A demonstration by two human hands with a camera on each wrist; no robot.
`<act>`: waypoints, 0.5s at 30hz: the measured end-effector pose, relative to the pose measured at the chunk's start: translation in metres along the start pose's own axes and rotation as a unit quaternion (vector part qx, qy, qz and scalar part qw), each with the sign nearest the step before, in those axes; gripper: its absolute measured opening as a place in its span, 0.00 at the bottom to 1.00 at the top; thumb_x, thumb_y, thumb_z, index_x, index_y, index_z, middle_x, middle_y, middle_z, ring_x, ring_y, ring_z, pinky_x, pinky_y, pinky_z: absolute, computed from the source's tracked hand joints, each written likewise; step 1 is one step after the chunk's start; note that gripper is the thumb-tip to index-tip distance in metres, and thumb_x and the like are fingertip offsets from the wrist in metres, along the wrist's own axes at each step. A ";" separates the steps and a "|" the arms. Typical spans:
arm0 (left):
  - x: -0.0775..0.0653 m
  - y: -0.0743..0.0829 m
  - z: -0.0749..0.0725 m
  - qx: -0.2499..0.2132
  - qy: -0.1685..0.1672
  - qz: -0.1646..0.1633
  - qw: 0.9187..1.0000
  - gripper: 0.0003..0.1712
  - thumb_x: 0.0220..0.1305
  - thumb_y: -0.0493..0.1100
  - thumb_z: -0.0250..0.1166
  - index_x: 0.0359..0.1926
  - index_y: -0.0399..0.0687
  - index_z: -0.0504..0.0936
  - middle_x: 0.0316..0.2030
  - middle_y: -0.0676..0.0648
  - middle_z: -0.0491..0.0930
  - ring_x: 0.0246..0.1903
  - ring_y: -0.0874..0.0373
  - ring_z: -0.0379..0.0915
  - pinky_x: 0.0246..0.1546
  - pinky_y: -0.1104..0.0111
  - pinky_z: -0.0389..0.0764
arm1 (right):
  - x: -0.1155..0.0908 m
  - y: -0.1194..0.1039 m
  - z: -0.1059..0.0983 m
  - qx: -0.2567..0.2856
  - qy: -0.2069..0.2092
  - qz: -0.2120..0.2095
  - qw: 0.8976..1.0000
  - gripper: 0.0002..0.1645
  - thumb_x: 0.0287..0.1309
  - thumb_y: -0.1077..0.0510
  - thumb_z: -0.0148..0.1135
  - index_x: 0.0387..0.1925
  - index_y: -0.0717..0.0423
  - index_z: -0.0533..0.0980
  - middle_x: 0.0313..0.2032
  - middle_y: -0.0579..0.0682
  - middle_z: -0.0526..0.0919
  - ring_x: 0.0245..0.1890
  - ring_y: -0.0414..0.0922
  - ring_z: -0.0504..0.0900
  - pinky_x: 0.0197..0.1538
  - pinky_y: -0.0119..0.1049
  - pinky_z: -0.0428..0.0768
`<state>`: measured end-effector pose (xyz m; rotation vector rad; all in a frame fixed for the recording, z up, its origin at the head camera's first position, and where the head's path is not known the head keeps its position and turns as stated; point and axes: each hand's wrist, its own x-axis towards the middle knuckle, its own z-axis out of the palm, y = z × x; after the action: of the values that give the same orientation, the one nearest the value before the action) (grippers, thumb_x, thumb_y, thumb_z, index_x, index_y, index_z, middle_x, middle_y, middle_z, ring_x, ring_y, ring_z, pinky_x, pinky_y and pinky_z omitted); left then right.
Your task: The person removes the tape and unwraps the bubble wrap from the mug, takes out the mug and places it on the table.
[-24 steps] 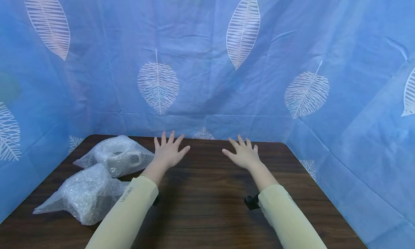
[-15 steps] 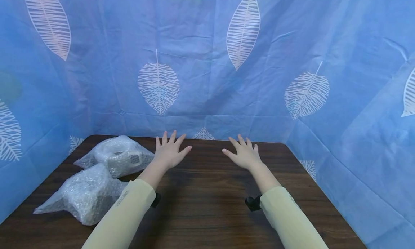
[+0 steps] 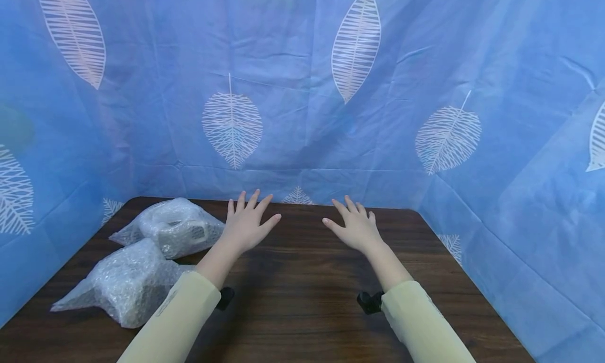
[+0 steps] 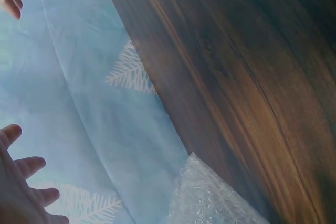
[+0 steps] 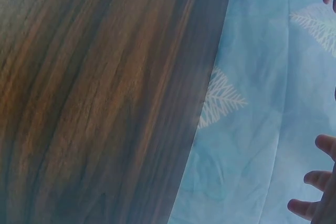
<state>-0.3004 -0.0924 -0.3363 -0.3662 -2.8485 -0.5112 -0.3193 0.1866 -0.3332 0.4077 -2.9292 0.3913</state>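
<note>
Fingers spread and gripping nothing, the bare left hand (image 3: 246,227) and bare right hand (image 3: 357,228) seem merely poised, and any grasp next calls for reaching left to the far lumpy, clear bubble-wrap bundle (image 3: 176,226) or its near twin (image 3: 126,285) on the dark-brown wooden tabletop (image 3: 302,289).

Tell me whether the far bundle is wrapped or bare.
Wrapped: the far bundle shows bubble wrap on every visible side; contents unclear.
</note>
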 end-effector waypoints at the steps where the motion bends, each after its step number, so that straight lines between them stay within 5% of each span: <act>1: -0.002 0.001 -0.001 -0.001 0.002 0.002 1.000 0.43 0.67 0.72 0.41 0.75 0.58 0.52 0.74 0.41 0.44 0.71 0.37 0.27 0.64 0.40 0.29 | -0.001 0.000 0.001 0.003 0.004 -0.004 1.000 0.46 0.63 0.27 0.44 0.75 0.45 0.53 0.74 0.59 0.44 0.70 0.64 0.44 0.62 0.70 0.42; 15: -0.024 0.003 -0.010 -0.041 0.065 0.041 0.996 0.43 0.67 0.73 0.42 0.74 0.56 0.57 0.73 0.42 0.50 0.72 0.40 0.34 0.65 0.41 0.33 | -0.014 -0.017 0.007 0.038 0.054 -0.043 0.997 0.45 0.63 0.28 0.46 0.74 0.43 0.55 0.73 0.56 0.48 0.70 0.61 0.49 0.63 0.67 0.46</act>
<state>-0.2749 -0.0988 -0.3325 -0.4461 -2.6804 -0.6147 -0.3022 0.1724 -0.3384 0.5041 -2.7880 0.4977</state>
